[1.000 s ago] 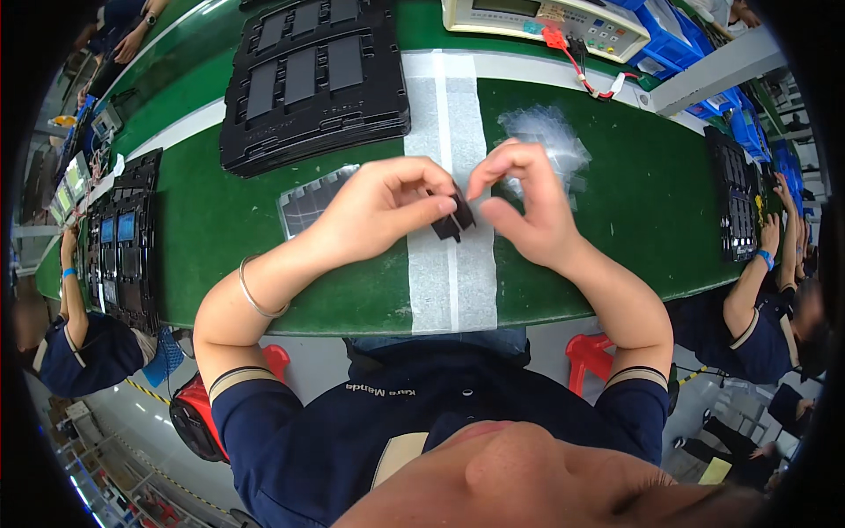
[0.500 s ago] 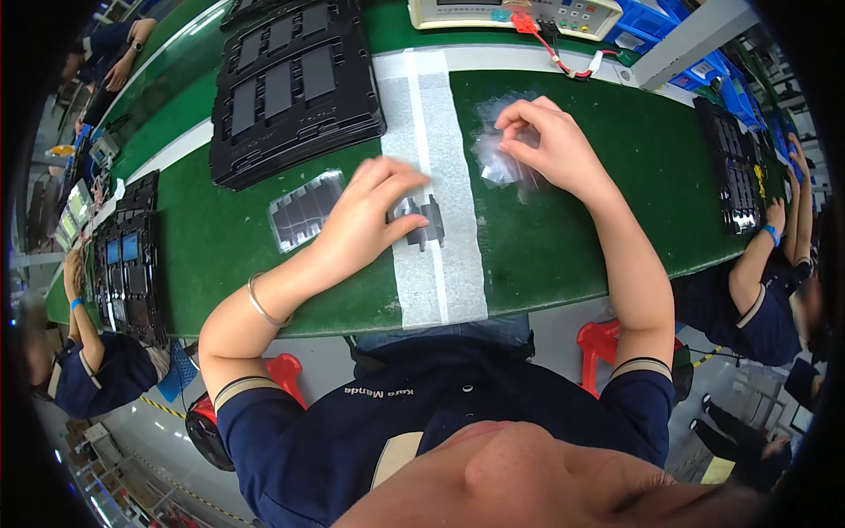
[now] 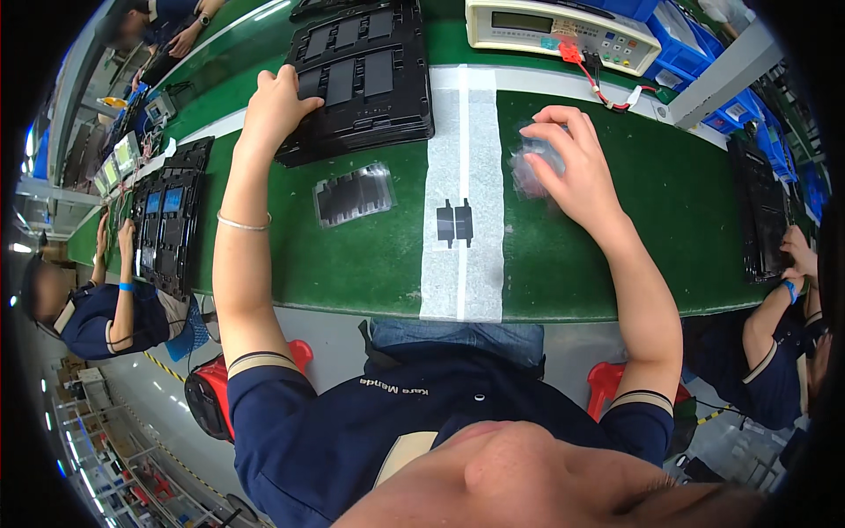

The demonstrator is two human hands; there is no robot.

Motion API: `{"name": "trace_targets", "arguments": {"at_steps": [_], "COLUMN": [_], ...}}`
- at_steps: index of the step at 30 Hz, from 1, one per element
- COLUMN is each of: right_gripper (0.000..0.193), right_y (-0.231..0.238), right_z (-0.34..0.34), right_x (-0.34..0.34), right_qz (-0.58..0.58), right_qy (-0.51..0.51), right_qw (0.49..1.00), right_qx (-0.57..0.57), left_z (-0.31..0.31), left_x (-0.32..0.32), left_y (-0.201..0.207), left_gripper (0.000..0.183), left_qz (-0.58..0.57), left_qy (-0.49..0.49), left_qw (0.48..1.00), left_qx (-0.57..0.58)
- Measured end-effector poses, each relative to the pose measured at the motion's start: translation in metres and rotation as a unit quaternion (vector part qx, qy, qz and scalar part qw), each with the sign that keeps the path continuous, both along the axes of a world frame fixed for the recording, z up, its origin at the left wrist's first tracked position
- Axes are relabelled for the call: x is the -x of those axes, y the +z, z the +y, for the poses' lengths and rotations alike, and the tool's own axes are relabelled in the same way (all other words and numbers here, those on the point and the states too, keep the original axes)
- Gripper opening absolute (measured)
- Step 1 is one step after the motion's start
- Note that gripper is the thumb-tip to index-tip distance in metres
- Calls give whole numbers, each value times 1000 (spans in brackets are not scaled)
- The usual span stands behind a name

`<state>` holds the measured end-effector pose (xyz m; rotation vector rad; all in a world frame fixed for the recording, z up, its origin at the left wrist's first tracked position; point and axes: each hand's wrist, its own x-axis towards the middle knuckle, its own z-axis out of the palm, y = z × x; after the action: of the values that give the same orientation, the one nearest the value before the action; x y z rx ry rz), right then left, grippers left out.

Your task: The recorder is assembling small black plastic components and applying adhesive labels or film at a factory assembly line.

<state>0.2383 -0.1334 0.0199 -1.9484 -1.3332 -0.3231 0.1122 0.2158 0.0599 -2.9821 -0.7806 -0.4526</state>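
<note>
My left hand (image 3: 280, 107) is at the left side of a stack of black plastic trays (image 3: 414, 119) holding dark grey rectangular pieces. Its thumb is spread from its bent fingers over the tray, and nothing shows between them. My right hand (image 3: 576, 158) curves over a loose pile of clear plastic films (image 3: 526, 176), thumb and fingers apart; the palm hides part of the pile. Between the hands, two small black tabbed pieces (image 3: 455, 222) lie side by side on a whitish strip (image 3: 444, 286). A clear sheet with black pieces (image 3: 354, 195) lies left of the strip.
A beige instrument (image 3: 563, 35) with red and black leads stands at the back, beside blue bins (image 3: 687, 40) and a grey post (image 3: 731, 70). More black trays (image 3: 172, 220) lie far left on the green table (image 3: 370, 273). Co-workers sit at both sides.
My left hand has left the small black pieces and moved away leftward to the tray stack. My right hand's fingers have spread over the films. The view has shifted slightly.
</note>
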Motion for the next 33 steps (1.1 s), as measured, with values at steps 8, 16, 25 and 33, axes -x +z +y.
{"name": "trace_targets", "arguments": {"at_steps": [8,16,25,33], "right_gripper": [22,20,19,14], "right_y": [2,-3,25,24], "right_z": [-2,4,39,36], "right_x": [2,2,24,46], "right_qz": [-3,16,504,426], "right_qy": [14,58,161,134], "right_qw": [1000,998,845,891], "right_qx": [0,11,-78,-79], "left_z": [17,37,-141,-152], "left_x": [-12,7,20,40], "left_y": [1,-10,-15,-18], "left_gripper": [40,25,33,31], "left_qz": [10,-260,-143,-12], "left_qy": [27,6,-212,-284], "left_qw": [998,872,606,541], "left_qx": [56,415,753,791]}}
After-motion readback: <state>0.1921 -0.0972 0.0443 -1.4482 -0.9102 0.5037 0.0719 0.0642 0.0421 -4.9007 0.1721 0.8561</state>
